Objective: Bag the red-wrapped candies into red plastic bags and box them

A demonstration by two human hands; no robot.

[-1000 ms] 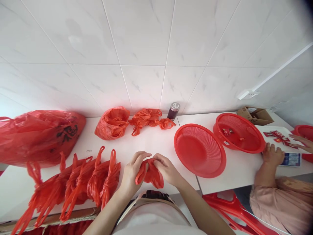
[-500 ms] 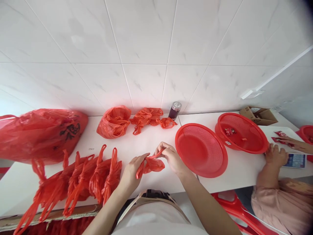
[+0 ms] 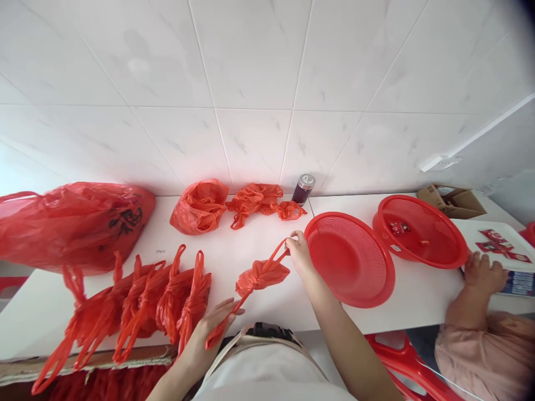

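A small knotted red plastic bag [image 3: 267, 274] hangs between my two hands above the white table. My right hand [image 3: 298, 253] pinches one looped handle and draws it up to the right. The other handle runs down to the left, taut, into my left hand [image 3: 219, 318], whose fingers are fairly straight along it. To the left, several tied red plastic bags [image 3: 167, 303] stand in a row with their handle loops upward. Beside my right forearm sits a red plastic colander [image 3: 349, 259].
A second red colander [image 3: 422, 231] holds a few small packets. Along the wall stand a large red bag [image 3: 75, 228], an opened red bag [image 3: 199, 207], crumpled bags [image 3: 259, 199] and a dark tumbler [image 3: 303, 189]. At right, a co-worker's hand [image 3: 485, 273] rests near a white tray [image 3: 463, 231].
My hands have moved apart, right hand up and right, left hand down and left, stretching the bag's handles from its knot. The co-worker's far hand has left the tray.
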